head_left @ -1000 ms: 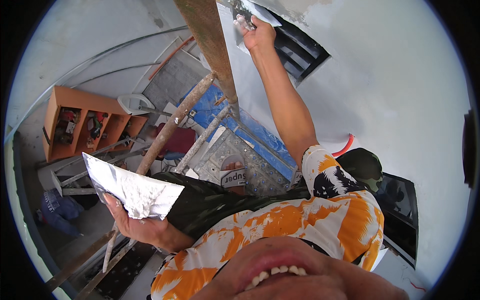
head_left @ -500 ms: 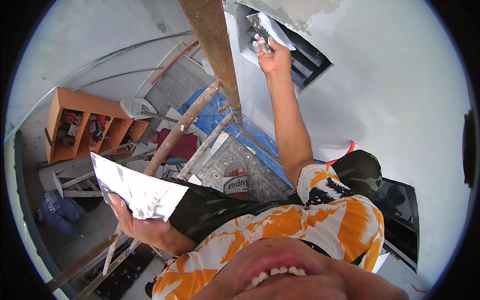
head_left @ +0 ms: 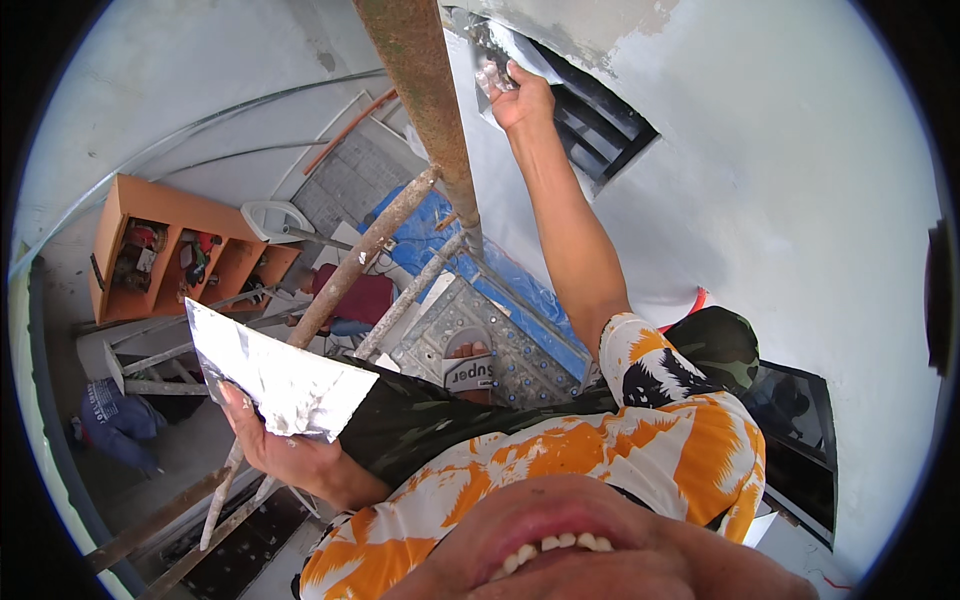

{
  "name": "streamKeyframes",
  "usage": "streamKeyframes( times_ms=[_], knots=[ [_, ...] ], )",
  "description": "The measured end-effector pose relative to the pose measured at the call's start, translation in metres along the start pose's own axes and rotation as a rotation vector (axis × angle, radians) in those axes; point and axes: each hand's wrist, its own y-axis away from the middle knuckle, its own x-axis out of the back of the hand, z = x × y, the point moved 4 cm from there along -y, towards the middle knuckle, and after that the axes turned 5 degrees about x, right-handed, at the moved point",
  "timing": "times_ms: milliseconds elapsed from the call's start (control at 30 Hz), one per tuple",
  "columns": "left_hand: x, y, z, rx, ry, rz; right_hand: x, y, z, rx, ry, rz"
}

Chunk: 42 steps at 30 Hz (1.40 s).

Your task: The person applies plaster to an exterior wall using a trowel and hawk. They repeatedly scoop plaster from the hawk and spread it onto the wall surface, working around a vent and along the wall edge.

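Note:
My left hand [head_left: 287, 452] grips a flat, pale plasterer's board [head_left: 268, 365] at its lower edge, thumb on top. A lump of wet white putty [head_left: 312, 408] sits on the board near its lower right corner. Up at the wall, my right hand [head_left: 522, 98] is closed on a wide putty blade [head_left: 530, 52], its fingers smeared white. The blade lies at the upper left edge of a dark, barred window opening [head_left: 590, 130]. Its handle is mostly hidden by my fingers.
A rusty scaffold post [head_left: 415, 80] and slanting pipes [head_left: 370, 255] stand between my hands. Under my sandalled foot is a perforated metal platform [head_left: 520, 345]. Far below are an orange cabinet [head_left: 170, 195], a blue tarp [head_left: 405, 235], and people in maroon [head_left: 365, 298] and blue [head_left: 115, 412].
My right hand has moved up and left with the putty blade, which now lies closer to the opening's upper left corner. My left hand and the board have hardly shifted.

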Motion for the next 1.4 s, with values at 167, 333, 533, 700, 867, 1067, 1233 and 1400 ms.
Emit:
streamKeyframes(
  times_ms=[167,333,533,700,867,1067,1233,1400],
  knots=[
    [-0.002,0.001,-0.001,0.011,0.058,0.011,0.000,-0.008,0.005,0.088,0.045,0.052],
    [-0.009,0.004,-0.004,0.055,0.037,-0.058,0.000,-0.020,0.009,0.043,0.010,-0.075],
    [-0.022,0.006,-0.008,0.103,0.119,-0.269,-0.017,-0.019,0.011,-0.003,-0.035,-0.029],
    [-0.015,0.007,-0.004,0.023,0.078,-0.093,0.010,0.029,-0.023,0.056,0.242,0.036],
    [-0.011,0.008,-0.002,0.019,0.043,-0.045,0.059,0.078,-0.053,0.179,0.164,0.129],
    [-0.012,0.004,-0.010,0.077,0.115,-0.149,0.074,0.101,-0.097,0.436,0.023,0.123],
    [-0.022,0.004,-0.015,0.101,0.117,-0.197,0.066,0.097,-0.105,0.346,0.057,0.082],
    [-0.024,0.012,-0.011,0.082,0.114,-0.133,0.060,0.097,-0.105,0.348,0.129,0.042]
  ],
)
